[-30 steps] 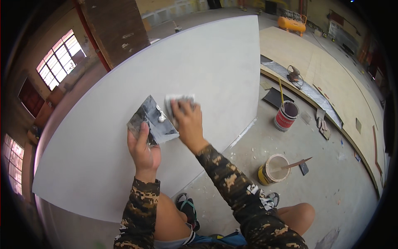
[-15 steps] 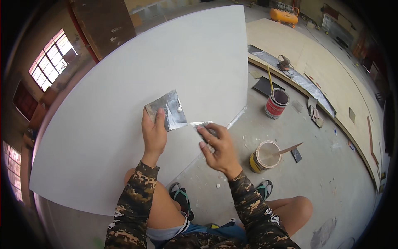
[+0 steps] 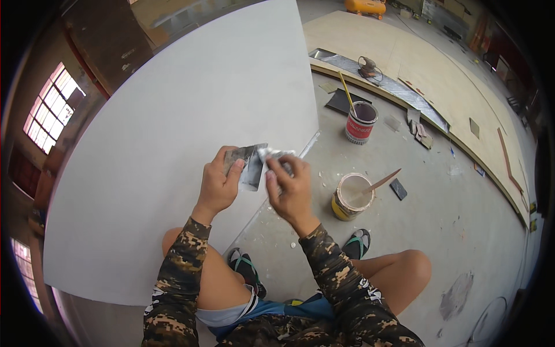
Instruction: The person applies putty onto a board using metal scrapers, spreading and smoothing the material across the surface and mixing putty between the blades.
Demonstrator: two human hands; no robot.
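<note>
Head view: the left hand [image 3: 218,185] pinches a flat grey plate [image 3: 252,169], thumb over its face and fingers behind, while the right hand [image 3: 291,188] is closed around a smaller spreading blade [image 3: 284,154], largely hidden by the fingers. The hands are near each other but apart; the two tools meet, or almost meet, at the plate's upper right corner, and contact cannot be told for certain. Both are held up over the lower right edge of a big white panel [image 3: 144,173].

The step in hand looks like working white paste [image 3: 265,153] between blade and plate. Judging from this, the next move calls for a firm left grip so the plate does not tip, and a low, even blade angle so that paste stays on the metal.

As for looks, the plate is thin and straight-edged, its metal smeared with dark and pale patches. The blade carries white along its top edge. The panel is smooth and pale, with a long curved side. On the floor to the right stands a yellow tin [image 3: 342,207] with a wooden stick [image 3: 385,179] leaning out of it.
</note>
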